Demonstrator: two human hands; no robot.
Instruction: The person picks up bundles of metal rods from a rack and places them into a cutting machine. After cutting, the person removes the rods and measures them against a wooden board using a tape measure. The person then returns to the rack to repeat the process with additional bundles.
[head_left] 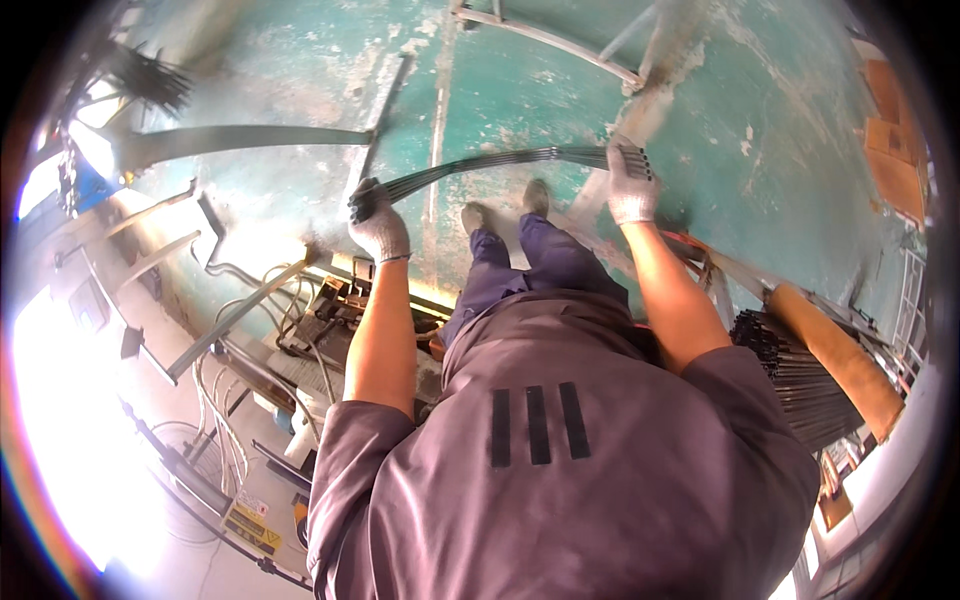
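Here, the gloved left hand is gripping one end of the dark rods, upper centre; the gloved right hand is clutching the other, while cardboard boxes are sitting upper right.

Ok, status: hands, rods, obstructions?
Left hand, right hand: gripping rod bundle near opposite ends. Bundle stretches between them. Grey metal bar beyond left hand, clearance unclear.
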